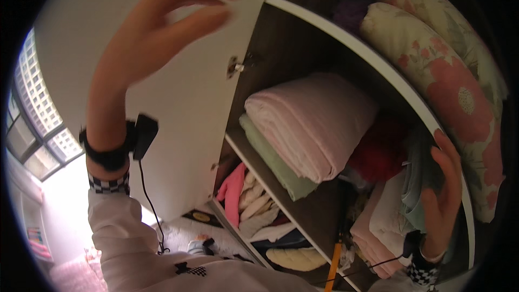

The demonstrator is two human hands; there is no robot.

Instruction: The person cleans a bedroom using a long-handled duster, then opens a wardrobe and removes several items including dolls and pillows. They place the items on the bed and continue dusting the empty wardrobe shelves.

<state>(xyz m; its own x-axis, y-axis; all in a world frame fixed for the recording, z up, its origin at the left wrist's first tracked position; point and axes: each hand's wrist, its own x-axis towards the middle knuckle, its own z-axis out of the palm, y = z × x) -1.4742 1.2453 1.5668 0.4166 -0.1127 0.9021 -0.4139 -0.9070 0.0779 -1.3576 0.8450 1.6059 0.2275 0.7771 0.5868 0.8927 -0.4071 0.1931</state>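
Note:
My left hand (162, 28) is raised in front of the white cabinet door (174, 129), thumb and fingers apart with nothing between them. It is slightly blurred. On the right, my right hand (444, 186) is by the white edge of the curved-looking shelf (377, 65), fingers parted around no object. Whether its fingertips touch that edge I cannot tell. Beside this hand are grey-green folded cloths (413, 186) and folded pink bedding (371, 227). A folded pale pink quilt (312, 121) lies on a green folded cloth (279, 158) in the middle compartment.
Flowered bedding (458, 85) and a purple item (350, 14) occupy the upper shelf. Dark red fabric (379, 150) lies behind the quilt. Clothes (255, 202) fill a lower compartment. An orange strip (334, 263) stands near the front. The door's hinge (235, 67) shows. A window (40, 109) is at left.

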